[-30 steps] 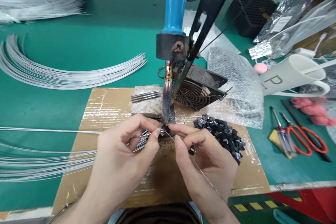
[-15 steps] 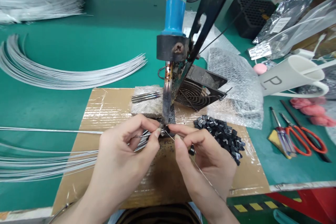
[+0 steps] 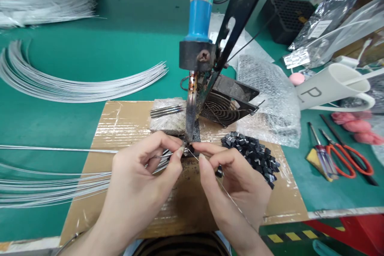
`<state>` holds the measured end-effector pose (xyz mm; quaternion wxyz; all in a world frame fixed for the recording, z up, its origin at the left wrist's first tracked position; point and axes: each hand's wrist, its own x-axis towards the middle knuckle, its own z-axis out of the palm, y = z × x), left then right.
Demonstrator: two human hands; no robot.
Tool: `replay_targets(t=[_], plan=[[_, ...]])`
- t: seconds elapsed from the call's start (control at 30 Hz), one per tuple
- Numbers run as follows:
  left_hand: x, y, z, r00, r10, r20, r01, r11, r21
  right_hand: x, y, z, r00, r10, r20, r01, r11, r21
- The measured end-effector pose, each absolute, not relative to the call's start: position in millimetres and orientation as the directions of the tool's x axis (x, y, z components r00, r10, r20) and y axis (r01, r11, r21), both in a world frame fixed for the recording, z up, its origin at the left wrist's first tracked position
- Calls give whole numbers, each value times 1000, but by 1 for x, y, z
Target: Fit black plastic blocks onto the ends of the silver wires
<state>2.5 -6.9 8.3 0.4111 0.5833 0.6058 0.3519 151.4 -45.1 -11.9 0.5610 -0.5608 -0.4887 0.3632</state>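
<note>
A blue-handled soldering iron is clamped upright with its tip pointing down between my hands. My left hand pinches a thin white wire whose end lies just under the tip. Between thumb and forefinger, my right hand grips a strand of solder wire, its end meeting the tip from the right. A small metal part shows at that meeting point, partly hidden by the fingertips. Under my left hand runs a bundle of white wires. One black connector piece is partly covered by my right hand.
Black connectors lie heaped on the cardboard. Behind stand a small fan and a pale block with metal-tipped wires. A curved wire bundle rests back left. Scissors, a screwdriver and a mug sit right.
</note>
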Motion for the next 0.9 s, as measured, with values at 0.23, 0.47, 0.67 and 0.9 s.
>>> replay_targets(t=[0.23, 0.47, 0.67, 0.9], plan=[[4, -7, 7, 27, 996, -82, 448, 61, 892, 152, -45, -13, 257, 957, 137, 154, 99, -983], [3, -8, 8, 26, 997, -69, 441, 50, 896, 152, -45, -15, 257, 950, 177, 161, 138, -977], [5, -8, 9, 32, 997, -67, 430, 47, 902, 152, -45, -15, 252, 947, 199, 179, 157, -971], [3, -9, 8, 31, 998, -63, 434, 43, 900, 152, -45, -15, 254, 944, 211, 196, 164, -967]])
